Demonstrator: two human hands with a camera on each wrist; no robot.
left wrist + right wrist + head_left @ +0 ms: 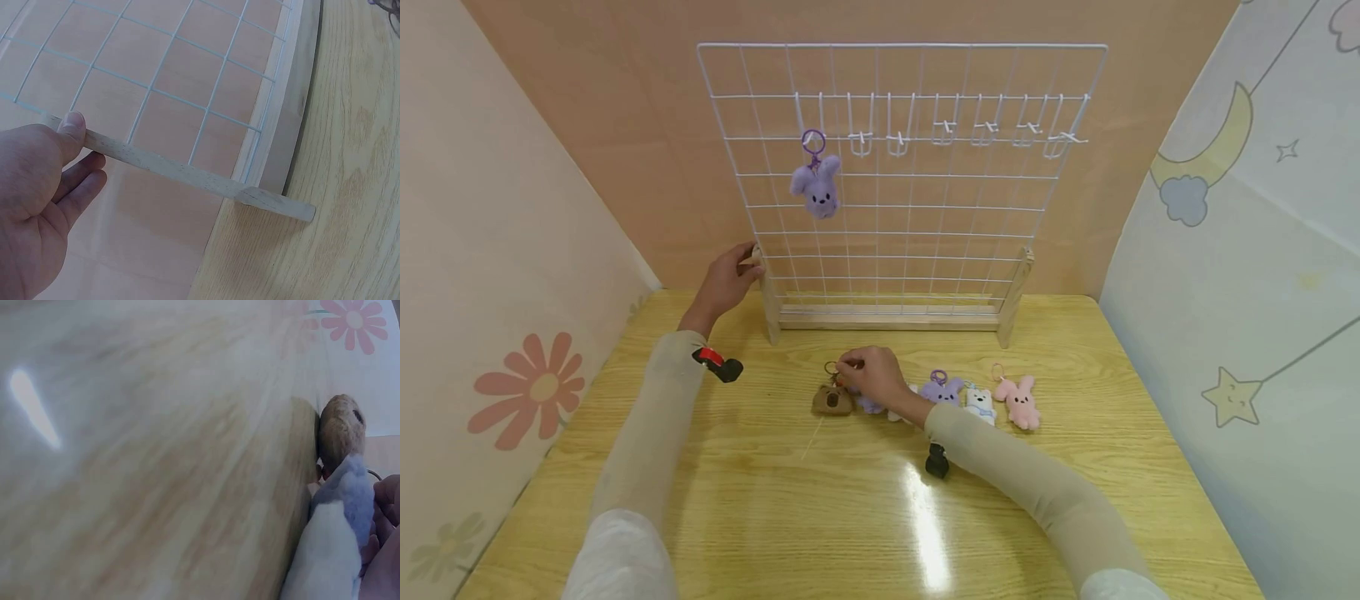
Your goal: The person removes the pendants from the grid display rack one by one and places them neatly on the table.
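Note:
At the left side of the white wire grid rack (pixel 880 207), my left hand (pixel 727 279) grips the top of its wooden upright (pixel 169 167) between thumb and fingers. My right hand (pixel 876 379) is low over the table, its fingertips pinching at the metal ring of a brown plush keychain (pixel 832 401), which lies on its back. Beneath this hand, a purple plush (pixel 869 403) and a white plush (pixel 325 556) are partly hidden. A purple bunny keychain (pixel 820 190) hangs by its ring from the leftmost hook.
Right of my right hand lie another purple bunny (pixel 943 390), a white bear (pixel 980 403) and a pink bunny (pixel 1020 403). Several white hooks (pixel 946 127) line the rack's upper part. Patterned walls (pixel 1240 275) flank the wooden table (pixel 760 500).

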